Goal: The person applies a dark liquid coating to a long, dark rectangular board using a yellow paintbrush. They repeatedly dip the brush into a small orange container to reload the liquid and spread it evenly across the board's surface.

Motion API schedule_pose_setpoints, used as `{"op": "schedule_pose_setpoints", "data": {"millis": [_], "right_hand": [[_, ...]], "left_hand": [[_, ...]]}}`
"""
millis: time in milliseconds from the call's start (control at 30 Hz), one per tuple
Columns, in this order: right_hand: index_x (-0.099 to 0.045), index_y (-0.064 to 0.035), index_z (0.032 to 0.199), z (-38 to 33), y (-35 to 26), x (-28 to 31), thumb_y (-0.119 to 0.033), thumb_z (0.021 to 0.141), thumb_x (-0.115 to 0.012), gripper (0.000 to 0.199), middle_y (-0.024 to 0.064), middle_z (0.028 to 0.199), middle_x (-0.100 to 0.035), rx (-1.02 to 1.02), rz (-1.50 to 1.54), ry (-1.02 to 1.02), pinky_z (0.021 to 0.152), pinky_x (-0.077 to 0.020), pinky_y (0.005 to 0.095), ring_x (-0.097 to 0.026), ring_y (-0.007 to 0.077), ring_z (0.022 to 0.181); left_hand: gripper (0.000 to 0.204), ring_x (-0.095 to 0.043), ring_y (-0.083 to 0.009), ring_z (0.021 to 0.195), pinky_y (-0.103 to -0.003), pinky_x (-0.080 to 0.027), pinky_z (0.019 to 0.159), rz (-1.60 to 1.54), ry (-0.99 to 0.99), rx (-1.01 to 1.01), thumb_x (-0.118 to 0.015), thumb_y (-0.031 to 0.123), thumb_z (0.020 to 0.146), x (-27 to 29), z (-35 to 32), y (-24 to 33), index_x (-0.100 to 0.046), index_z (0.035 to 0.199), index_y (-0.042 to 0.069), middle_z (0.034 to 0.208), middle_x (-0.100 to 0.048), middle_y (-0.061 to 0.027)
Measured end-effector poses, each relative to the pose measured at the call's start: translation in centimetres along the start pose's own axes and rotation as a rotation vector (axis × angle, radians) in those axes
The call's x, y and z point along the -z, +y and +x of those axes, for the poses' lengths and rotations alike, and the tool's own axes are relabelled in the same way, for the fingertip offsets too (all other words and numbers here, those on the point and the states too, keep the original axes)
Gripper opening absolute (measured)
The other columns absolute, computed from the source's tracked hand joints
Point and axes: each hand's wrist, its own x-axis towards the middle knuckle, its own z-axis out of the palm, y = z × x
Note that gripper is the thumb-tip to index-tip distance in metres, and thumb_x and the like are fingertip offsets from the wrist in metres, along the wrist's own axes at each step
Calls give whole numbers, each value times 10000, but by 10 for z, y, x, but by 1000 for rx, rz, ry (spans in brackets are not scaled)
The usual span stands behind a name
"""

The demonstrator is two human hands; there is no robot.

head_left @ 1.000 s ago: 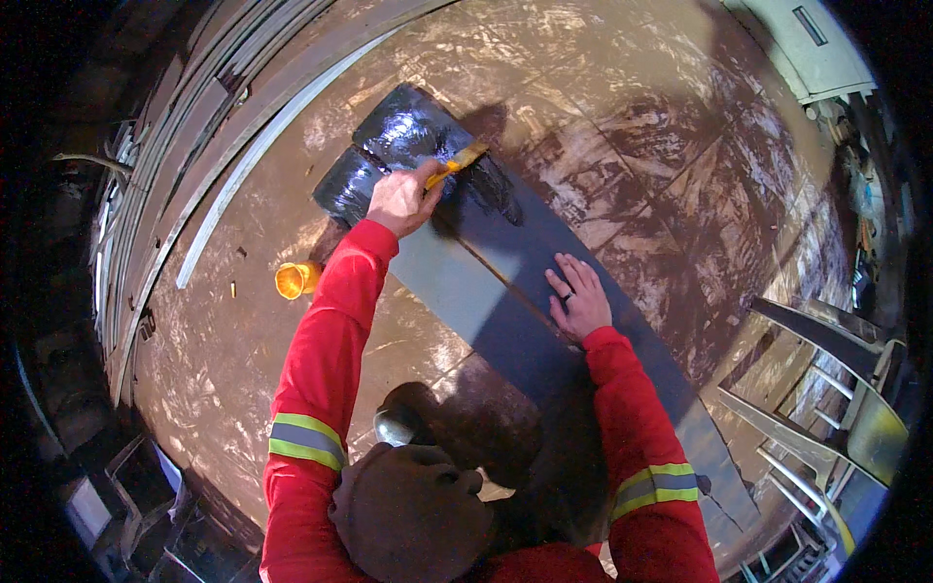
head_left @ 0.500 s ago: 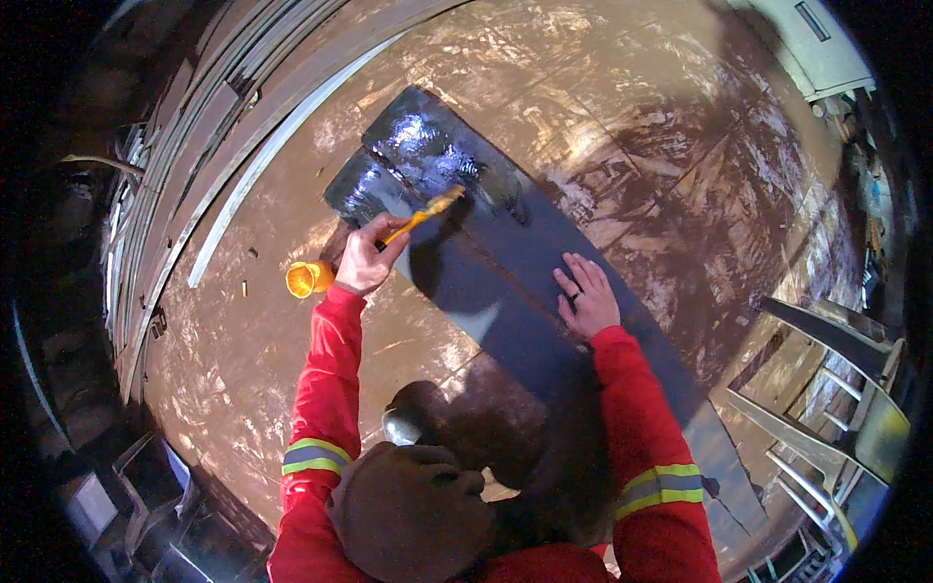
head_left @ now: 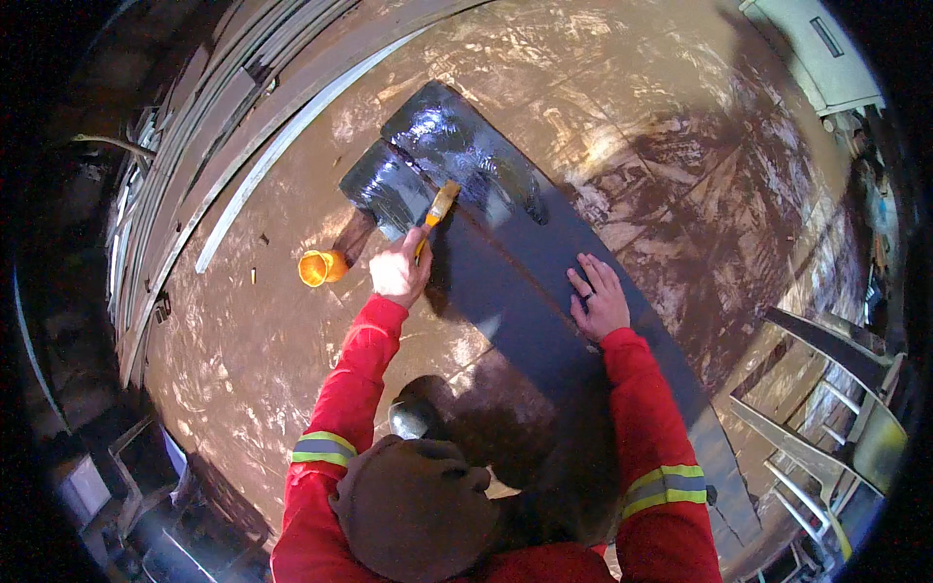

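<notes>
Paintbrush (head_left: 439, 208): yellow-handled, held in the left hand (head_left: 399, 267), which is closed around the lower end of the handle. The bristle end rests on the wet, glossy black section at the far end of the dark panel (head_left: 505, 291). The panel lies flat on the brown floor (head_left: 680, 126) and runs diagonally from upper left to lower right; its nearer portion is matt grey.

Right hand (head_left: 600, 299): fingers spread, palm pressed flat on the matt part of the panel, well apart from the brush.

Orange cup (head_left: 322, 266): stands on the floor just left of the left hand, beside the panel's coated end.

Both forearms wear red sleeves with reflective bands. Long metal strips (head_left: 194, 146) lie along the floor's left edge.
</notes>
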Motion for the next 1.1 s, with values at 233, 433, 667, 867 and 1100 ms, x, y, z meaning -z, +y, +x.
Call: {"op": "schedule_pose_setpoints", "data": {"millis": [233, 433, 667, 867, 1100], "right_hand": [[-552, -112, 1256, -2, -1, 2, -164, 796, -627, 469, 127, 1427, -434, -15, -22, -13, 1104, -313, 458, -393, 306, 1328], [-564, -100, 1240, -1, -2, 6, -165, 793, -631, 457, 136, 1404, -447, -28, 17, 2, 1107, -307, 455, -404, 315, 1315], [-646, -69, 1100, 98, -100, 135, -190, 808, -614, 318, 121, 1135, -617, 82, 186, -533, 940, -426, 436, -563, 308, 1090], [-651, -65, 1014, 142, -293, 264, -193, 804, -606, 250, 117, 1060, -617, 682, 528, 14, 903, -436, 427, -566, 309, 1032], [-649, -59, 972, 112, -316, 262, -187, 796, -603, 221, 115, 1016, -613, 674, 549, 18, 880, -440, 430, -569, 307, 983]], "left_hand": [[220, -624, -300, 532, -415, -491, 484, -71, -60, -13, -647, 201, 839, 2, -34, 26, -619, 1054, 168, 660, -635, -115], [201, -627, -309, 536, -416, -487, 479, 55, -164, 20, -638, 207, 844, -2, -39, 34, -599, 1038, 173, 646, -633, -118], [212, -638, -351, 587, -453, -489, 509, -37, -63, 114, -609, 239, 868, -2, -22, 34, -567, 1064, 170, 658, -635, -153], [198, -645, -401, 636, -497, -507, 553, 8, -82, 147, -592, 282, 876, -2, -24, 44, -570, 1043, 177, 701, -660, -174], [204, -648, -390, 633, -487, -510, 559, 33, -36, 87, -615, 293, 860, -4, -24, 36, -573, 1031, 190, 729, -671, -167]]}}
